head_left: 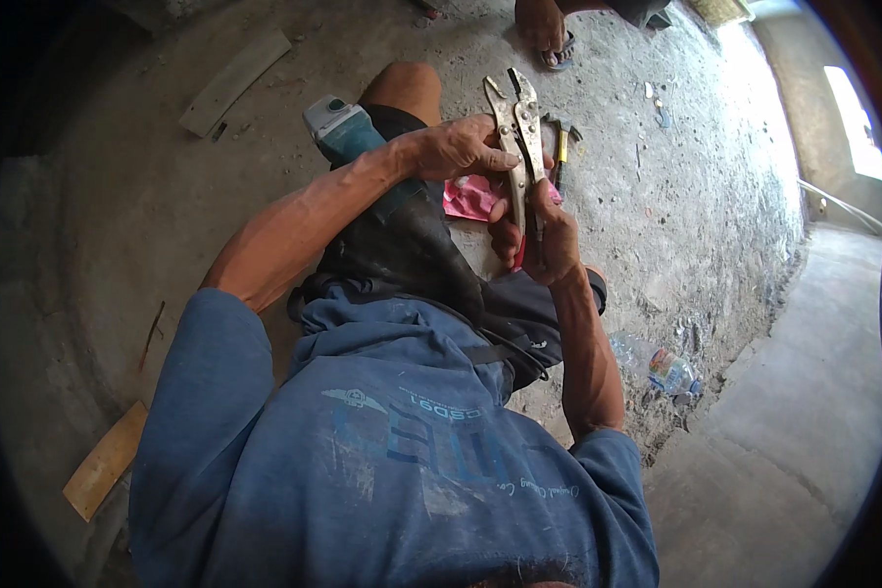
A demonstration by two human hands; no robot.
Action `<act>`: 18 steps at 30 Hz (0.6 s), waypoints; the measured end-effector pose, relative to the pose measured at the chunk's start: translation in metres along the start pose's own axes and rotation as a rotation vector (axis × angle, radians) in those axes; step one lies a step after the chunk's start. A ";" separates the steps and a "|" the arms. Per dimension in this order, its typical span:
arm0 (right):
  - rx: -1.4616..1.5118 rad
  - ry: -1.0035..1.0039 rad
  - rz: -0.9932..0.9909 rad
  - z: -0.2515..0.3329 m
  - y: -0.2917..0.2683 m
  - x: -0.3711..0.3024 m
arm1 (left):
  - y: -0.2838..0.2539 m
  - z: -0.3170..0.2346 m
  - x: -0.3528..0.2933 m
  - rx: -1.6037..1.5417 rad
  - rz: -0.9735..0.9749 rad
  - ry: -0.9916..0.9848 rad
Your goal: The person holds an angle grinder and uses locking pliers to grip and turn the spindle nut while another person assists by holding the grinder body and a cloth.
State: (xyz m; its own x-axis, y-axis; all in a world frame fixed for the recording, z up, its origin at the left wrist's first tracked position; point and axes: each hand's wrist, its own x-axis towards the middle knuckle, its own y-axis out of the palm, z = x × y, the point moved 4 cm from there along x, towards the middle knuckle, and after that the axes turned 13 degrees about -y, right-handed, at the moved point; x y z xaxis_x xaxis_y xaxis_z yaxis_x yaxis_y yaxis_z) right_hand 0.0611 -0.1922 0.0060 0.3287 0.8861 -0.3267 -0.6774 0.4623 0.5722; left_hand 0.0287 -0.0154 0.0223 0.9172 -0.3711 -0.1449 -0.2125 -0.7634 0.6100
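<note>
At the far left a piece of plywood (108, 461) lies at a slant, its long edges facing the floor on either side, and a thin stick (152, 335) lies beyond its upper end. Higher up, a grey board (235, 83) lies at an angle; a wide stretch of floor spreads from it to the person's left arm, leaving room on that side. A teal power tool (341, 129) with a pale end lies against the left leg, partly under the left forearm. The left hand (461, 147) has its thumb and fingers clamped on the pliers (529, 132) near their middle. The pliers are held up in front of the lap, their jaws upward and apart. The right hand (554, 235) has its fingers clamped on the handles below. Behind them lie a pink packet (472, 199) and a hammer (563, 147) with a yellow band; another person's sandal (561, 59) is at the top. Right of the hammer the floor opens out, and a plastic bottle (674, 372) lies nearer the right arm.

The floor (696, 235) is rough, dusty grey concrete with scattered bits, ending in a ragged edge beside a smoother strip (794, 392). At the far right stand a wall (799, 83) with a bright window (857, 118), and pale pipes (848, 208) near its foot.
</note>
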 end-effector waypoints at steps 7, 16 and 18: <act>0.178 -0.048 -0.032 -0.003 0.005 0.006 | -0.017 0.008 0.004 0.131 -0.032 -0.068; 0.199 -0.070 -0.115 -0.006 0.005 0.005 | -0.007 0.000 -0.002 0.206 -0.047 -0.044; 0.210 -0.078 -0.158 -0.005 0.002 0.004 | -0.004 -0.002 -0.003 0.187 -0.042 -0.031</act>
State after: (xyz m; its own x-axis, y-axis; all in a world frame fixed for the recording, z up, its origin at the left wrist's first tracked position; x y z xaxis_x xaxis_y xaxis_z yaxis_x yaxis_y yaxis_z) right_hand 0.0576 -0.1880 0.0019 0.4749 0.7985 -0.3699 -0.4654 0.5847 0.6645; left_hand 0.0276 -0.0096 0.0219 0.9164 -0.3510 -0.1924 -0.2363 -0.8624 0.4478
